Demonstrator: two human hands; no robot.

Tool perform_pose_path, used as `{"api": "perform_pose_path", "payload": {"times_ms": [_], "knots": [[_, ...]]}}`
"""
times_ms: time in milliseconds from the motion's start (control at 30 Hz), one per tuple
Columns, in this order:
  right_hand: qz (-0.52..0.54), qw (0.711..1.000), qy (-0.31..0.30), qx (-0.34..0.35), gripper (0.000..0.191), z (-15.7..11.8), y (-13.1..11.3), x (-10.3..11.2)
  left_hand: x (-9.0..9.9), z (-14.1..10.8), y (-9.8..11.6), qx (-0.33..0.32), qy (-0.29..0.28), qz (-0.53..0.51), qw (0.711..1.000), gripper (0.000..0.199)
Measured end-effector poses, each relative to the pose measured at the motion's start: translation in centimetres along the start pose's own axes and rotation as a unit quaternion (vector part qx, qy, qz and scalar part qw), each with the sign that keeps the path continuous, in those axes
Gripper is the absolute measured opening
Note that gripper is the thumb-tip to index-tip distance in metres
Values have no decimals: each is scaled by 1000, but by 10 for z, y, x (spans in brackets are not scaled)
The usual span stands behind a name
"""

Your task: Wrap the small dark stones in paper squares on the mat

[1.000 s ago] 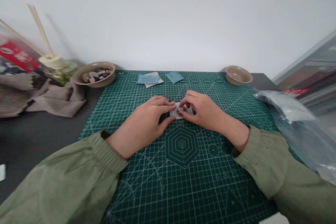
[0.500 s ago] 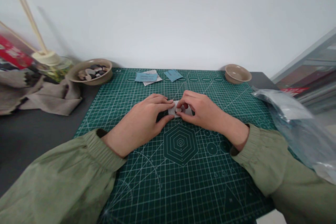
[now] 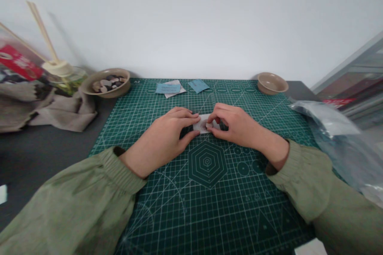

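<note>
A small white sheet [image 3: 202,126] lies on the green cutting mat [image 3: 185,183], with a greyish smudge near its middle. My left hand [image 3: 170,133] pins the sheet's left end, thumb on the near edge and fingers on the far edge, slightly apart. Over the sheet's right part, my right hand [image 3: 236,125] pinches a small pale stone [image 3: 209,126] between thumb and fingertips, touching or just above the surface.
At the back left stands a bowl of stones [image 3: 105,83]; another bowl [image 3: 272,83] is at the back right. Blue packets [image 3: 168,88] lie near the wall. A reed diffuser [image 3: 58,67] and cloth [image 3: 64,109] are left, a plastic bag [image 3: 338,135] right.
My right hand has moved slightly right across the sheet with the stone, showing more of the sheet and its smudge. My left hand holds its place; the camera view has shifted a little.
</note>
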State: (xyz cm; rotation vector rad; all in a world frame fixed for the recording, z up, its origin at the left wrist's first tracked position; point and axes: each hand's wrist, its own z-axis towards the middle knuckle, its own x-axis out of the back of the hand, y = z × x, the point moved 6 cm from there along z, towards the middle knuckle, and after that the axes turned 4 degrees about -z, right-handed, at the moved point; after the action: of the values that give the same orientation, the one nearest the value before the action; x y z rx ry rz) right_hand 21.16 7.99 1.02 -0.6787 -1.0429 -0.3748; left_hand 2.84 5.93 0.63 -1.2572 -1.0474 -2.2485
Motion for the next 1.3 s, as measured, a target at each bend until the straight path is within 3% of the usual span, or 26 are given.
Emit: {"api": "perform_pose_path", "payload": {"times_ms": [167, 300, 467, 633, 767, 867, 1000, 1067, 1300], "knots": [[-14, 1000, 24, -10, 7, 5, -1, 2, -1, 0, -1, -3, -1, 2, 1000, 37], [114, 990, 62, -48, 13, 6, -7, 7, 1, -1, 2, -1, -3, -2, 1000, 35], [319, 930, 98, -154, 29, -4, 4, 11, 17, 0, 13, 21, 95, -62, 993, 48], [450, 882, 61, -129, 38, -1, 0, 4, 32, -1, 27, 0, 163, -115, 980, 20], [483, 866, 46, -120, 36, -1, -3, 1, 37, -4, 31, -17, 184, -118, 976, 17], [460, 880, 54, -104, 31, -2, -7, 5, 39, -5, 31, -24, 192, -117, 974, 14], [318, 936, 130, -74, 35, -6, -11, 19, 40, -6, 30, -36, 206, -106, 972, 16], [257, 951, 160, -56, 32, -7, -15, 25, 41, -7, 30, -44, 216, -100, 970, 17], [186, 965, 182, -16, 17, -8, -22, 32, 47, -8, 37, -73, 237, -95, 964, 17]]}}
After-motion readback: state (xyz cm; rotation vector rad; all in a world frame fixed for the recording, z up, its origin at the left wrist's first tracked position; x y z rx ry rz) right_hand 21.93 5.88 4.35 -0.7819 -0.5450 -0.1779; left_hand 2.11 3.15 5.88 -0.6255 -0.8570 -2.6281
